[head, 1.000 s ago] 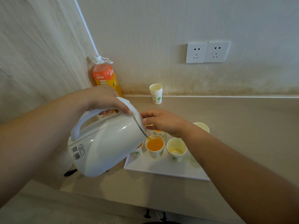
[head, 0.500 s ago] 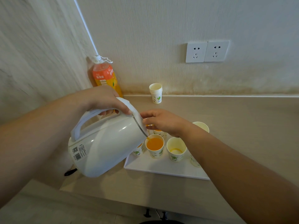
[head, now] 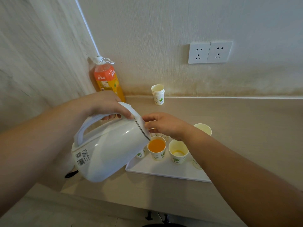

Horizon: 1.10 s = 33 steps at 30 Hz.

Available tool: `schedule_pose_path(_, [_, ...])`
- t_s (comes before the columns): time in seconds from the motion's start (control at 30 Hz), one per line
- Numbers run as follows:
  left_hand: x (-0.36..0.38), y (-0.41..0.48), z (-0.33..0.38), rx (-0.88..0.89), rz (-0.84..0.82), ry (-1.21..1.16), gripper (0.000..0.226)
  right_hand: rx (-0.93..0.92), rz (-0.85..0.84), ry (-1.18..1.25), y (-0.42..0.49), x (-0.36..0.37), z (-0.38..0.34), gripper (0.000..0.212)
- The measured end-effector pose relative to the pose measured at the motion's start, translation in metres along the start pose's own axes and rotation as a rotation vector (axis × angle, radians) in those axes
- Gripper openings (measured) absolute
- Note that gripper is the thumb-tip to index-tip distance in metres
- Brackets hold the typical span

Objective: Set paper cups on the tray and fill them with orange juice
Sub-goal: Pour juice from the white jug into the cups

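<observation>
Left hand [head: 105, 105]: gripped the handle of the white kettle [head: 108, 149], tipped with its spout over a cup.
Right hand [head: 165, 124]: fingers lay against the kettle's open lid; whether they pinched it was unclear.
Full cup [head: 156, 147]: stood on the tray [head: 164, 169], orange juice near the brim.
Next cup [head: 178, 151]: just right of it, only a trace of juice.
Spare cups [head: 158, 94]: stacked by the wall.
Juice bottle [head: 106, 79]: stood in the corner.
</observation>
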State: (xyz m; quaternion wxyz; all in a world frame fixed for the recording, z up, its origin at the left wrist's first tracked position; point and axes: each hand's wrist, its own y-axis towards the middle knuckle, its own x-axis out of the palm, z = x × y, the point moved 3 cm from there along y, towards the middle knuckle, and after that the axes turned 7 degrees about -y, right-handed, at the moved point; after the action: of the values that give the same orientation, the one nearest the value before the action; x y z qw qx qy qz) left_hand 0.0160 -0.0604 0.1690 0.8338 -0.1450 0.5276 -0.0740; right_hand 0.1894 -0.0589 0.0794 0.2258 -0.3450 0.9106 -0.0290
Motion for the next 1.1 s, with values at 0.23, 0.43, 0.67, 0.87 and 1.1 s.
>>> schedule_pose_path(0.23, [0.009,-0.006,-0.008,-0.033,0.032,-0.134,0.048,-0.010,0.023,-0.077,-0.006,0.000,-0.003,0.039])
schedule_pose_path(0.43, [0.019,-0.025,-0.024,-0.089,0.125,-0.292,0.042,-0.004,0.055,-0.112,-0.011,0.000,-0.003,0.039])
schedule_pose_path(0.67, [0.023,-0.054,-0.045,-0.117,0.235,-0.644,0.029,-0.127,0.117,-0.011,-0.018,-0.001,-0.021,0.029])
schedule_pose_path(0.87, [0.008,-0.069,-0.048,-0.080,0.353,-0.908,0.041,-0.307,0.360,-0.012,-0.027,-0.006,-0.056,0.024])
schedule_pose_path(1.1, [-0.023,-0.082,0.008,0.160,0.507,-1.026,0.030,-0.576,0.848,-0.177,-0.064,-0.009,-0.109,0.010])
